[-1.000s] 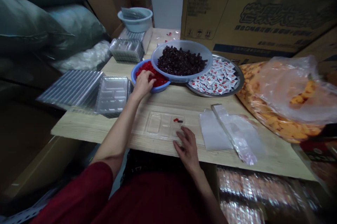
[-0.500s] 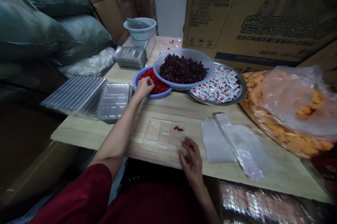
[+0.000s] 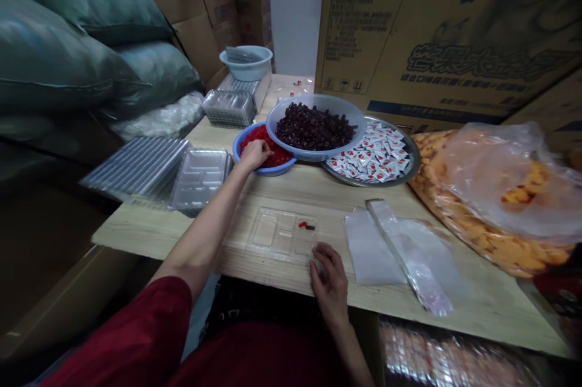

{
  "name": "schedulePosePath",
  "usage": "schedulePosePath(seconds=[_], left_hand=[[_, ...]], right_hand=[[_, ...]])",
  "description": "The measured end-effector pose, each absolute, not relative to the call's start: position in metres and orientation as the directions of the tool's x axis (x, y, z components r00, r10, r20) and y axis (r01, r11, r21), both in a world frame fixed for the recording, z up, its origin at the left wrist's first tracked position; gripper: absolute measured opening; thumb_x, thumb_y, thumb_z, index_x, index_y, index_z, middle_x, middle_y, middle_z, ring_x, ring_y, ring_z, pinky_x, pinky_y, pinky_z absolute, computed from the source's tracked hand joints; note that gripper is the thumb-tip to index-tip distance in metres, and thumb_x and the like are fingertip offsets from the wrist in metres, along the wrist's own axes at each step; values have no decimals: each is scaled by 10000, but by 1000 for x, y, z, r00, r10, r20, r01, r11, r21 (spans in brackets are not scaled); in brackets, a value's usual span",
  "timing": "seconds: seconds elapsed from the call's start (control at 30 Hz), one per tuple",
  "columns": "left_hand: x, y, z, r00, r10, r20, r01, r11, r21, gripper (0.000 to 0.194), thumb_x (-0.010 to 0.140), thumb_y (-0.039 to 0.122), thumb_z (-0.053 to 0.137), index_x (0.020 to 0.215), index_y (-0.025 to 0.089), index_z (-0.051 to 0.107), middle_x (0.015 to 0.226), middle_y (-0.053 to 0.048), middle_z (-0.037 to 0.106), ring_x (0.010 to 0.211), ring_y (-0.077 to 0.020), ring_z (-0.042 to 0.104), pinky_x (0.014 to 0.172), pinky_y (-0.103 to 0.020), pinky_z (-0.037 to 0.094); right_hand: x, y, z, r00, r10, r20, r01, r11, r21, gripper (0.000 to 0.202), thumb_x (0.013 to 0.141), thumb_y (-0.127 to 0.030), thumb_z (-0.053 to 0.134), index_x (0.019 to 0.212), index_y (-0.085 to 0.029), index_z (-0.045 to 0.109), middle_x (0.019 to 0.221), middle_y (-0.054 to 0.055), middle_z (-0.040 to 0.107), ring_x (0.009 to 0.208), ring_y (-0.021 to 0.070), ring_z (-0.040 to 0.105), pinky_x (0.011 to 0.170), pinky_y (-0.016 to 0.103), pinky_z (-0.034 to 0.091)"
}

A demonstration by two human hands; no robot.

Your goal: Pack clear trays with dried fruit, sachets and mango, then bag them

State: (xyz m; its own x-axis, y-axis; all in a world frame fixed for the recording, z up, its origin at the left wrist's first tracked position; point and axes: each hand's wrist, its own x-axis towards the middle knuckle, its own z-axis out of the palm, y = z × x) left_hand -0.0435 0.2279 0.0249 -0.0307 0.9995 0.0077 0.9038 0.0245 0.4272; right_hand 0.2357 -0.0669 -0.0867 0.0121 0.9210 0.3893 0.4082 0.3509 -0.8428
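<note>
Left hand [image 3: 255, 154] over red pieces [image 3: 278, 159], 11 o'clock of the clear tray [image 3: 286, 233].
Left fingertips drawn together; any grip indiscernible. Right hand [image 3: 330, 281], 4 o'clock, fingers loosely curled and parted at the tray's corner, likely to steady it; contact unconfirmed. Tray lies near the table's [image 3: 313, 190] edge, blue bowl [image 3: 274, 171] beyond, presumably for short reach.
</note>
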Motion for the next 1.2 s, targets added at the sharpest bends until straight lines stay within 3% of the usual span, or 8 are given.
schedulePosePath(seconds=[0.27,0.53,0.67,0.77,0.87,0.97,1.07,1.2], left_hand=[[-48,231,17,19,999,-29,910,-5,415,130,740,284,790,787,195,709,876,-74,752,914,-239,689,823,-302,505],[-52,234,15,6,999,31,904,-19,427,255,699,305,835,911,200,740,1070,-86,727,1041,-271,671,910,-332,511],[-46,234,10,-65,995,72,882,23,470,138,720,281,809,750,201,702,858,-76,724,920,-266,686,851,-340,512],[-49,228,11,-119,981,155,853,21,521,117,778,272,745,742,190,669,778,-55,699,818,-220,673,805,-313,508],[-53,218,22,-236,925,298,811,19,585,148,881,268,610,967,162,668,867,-61,695,822,-187,657,788,-290,507],[-45,211,47,-287,813,507,722,-165,672,277,897,287,605,1144,166,639,872,-33,682,791,-165,640,773,-274,503],[-20,219,79,-33,807,589,729,-384,567,197,875,281,649,1036,192,717,868,-24,707,808,-175,642,831,-298,496],[19,248,102,291,907,304,856,-388,341,81,743,180,737,814,193,774,787,-49,725,807,-228,656,832,-337,493]], right_hand=[[236,-67,-91,2,905,426,420,386,-822,254,978,-166,590,1208,-238,671,1244,110,630,1208,239,601,1028,470,539],[233,-65,-100,4,878,478,474,419,-774,300,975,-132,583,1242,-244,667,1234,115,646,1182,240,616,1004,479,558],[234,-65,-102,7,878,479,474,419,-775,299,974,-141,586,1239,-250,673,1229,113,653,1183,244,623,1002,479,562],[234,-65,-103,6,873,488,476,427,-769,297,977,-137,580,1239,-245,672,1229,113,652,1185,241,621,1005,478,560],[233,-66,-102,-1,872,490,475,432,-767,308,980,-125,574,1250,-243,663,1230,113,646,1185,235,617,1010,473,557],[233,-66,-100,6,878,479,456,424,-783,308,978,-125,577,1251,-243,659,1237,112,639,1194,234,611,1015,467,554],[233,-67,-97,37,883,468,431,408,-805,290,980,-141,580,1242,-237,660,1241,115,631,1210,238,606,1027,466,546],[233,-67,-95,56,890,453,415,392,-821,259,986,-153,574,1214,-232,668,1234,114,632,1212,237,609,1036,464,539]])
